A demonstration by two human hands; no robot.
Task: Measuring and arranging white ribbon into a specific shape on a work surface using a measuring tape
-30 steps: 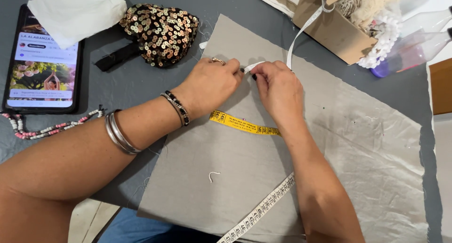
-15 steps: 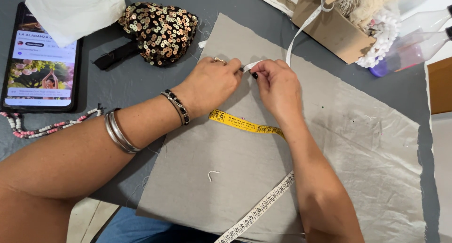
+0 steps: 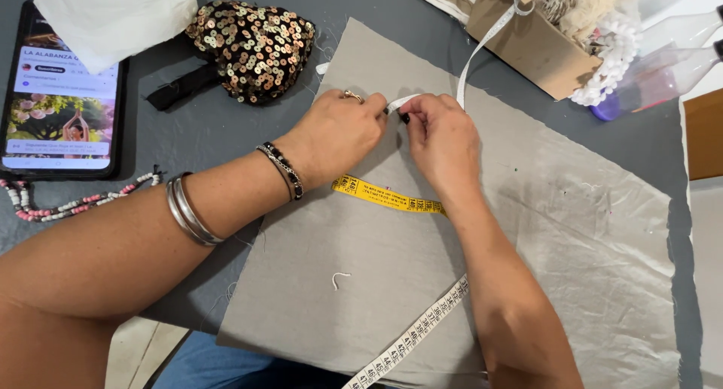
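1. The left hand (image 3: 339,137) and the right hand (image 3: 440,140) meet near the top of the grey cloth (image 3: 361,268). Both pinch tight on a thin white ribbon (image 3: 403,101), fingertips almost touching.
2. The ribbon runs up off the cloth to the brown cardboard box (image 3: 527,46) past its top edge.
3. A yellow and white measuring tape (image 3: 388,197) lies on the cloth, just under both wrists.
4. A shiny sequin piece (image 3: 252,46) sits just off the cloth's top left corner.
5. A phone (image 3: 60,110) lies far left of the cloth, with a bead string (image 3: 75,204) below it.
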